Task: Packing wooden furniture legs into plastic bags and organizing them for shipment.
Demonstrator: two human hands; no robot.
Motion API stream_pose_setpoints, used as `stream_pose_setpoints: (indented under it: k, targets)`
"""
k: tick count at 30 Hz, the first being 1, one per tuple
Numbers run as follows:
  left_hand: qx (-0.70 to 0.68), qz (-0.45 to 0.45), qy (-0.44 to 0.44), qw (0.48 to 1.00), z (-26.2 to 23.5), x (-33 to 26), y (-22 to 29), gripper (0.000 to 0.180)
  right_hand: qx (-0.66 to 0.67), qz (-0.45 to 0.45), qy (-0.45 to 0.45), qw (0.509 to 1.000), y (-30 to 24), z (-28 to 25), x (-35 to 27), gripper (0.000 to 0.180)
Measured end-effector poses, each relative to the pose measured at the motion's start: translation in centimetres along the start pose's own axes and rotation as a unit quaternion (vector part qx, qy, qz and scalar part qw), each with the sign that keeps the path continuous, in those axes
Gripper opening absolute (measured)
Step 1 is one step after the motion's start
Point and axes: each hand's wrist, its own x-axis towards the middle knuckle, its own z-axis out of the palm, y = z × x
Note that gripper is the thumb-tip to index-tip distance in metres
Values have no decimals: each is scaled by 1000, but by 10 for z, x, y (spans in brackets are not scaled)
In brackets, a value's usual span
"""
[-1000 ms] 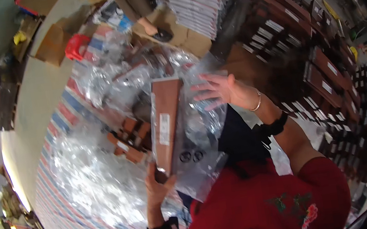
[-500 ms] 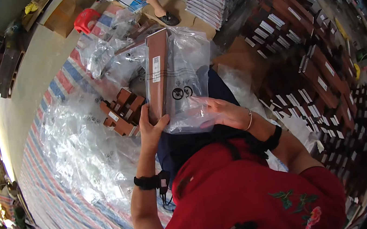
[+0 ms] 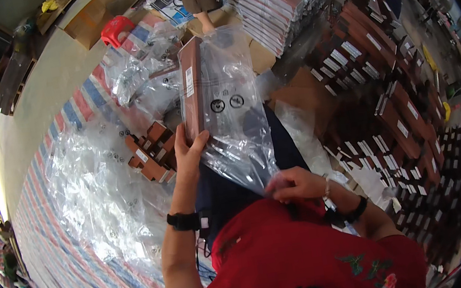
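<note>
While left hand (image 3: 189,152) grips long brown flat box (image 3: 192,90) and right hand (image 3: 292,183) pinches clear plastic bag (image 3: 237,125), risk tearing film on corner.

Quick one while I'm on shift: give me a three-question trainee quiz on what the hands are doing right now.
1. True or false: the left hand grips the lower end of the brown box.
2. The right hand pinches: A) the clear plastic bag B) a red stool C) a wristwatch.
3. Fill in: the box stands ____ inside the bag's upper part.

Key: 1 true; 2 A; 3 upright.
</note>
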Motion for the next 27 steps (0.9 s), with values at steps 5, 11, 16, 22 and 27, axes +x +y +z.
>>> stream_pose_setpoints:
  k: [5,11,16,22,27]
  targets:
    - [281,167,-74,942,-24,-22,45,55,-198,-255,306,895,-74,-89,-23,42]
    - [338,251,-293,858,-13,-36,73,61,-164,-262,196,930,-108,-138,29,63]
    - [368,247,-357,822,-1,-17,68,66,-53,-96,170,979,-88,-124,-1,36]
    - [239,141,-215,936,-49,42,-33,80,-164,-197,299,919,-160,-103,-9,28]
    - [318,179,-84,927,-40,52,-54,81,-350,-269,281,852,-205,-88,-2,34]
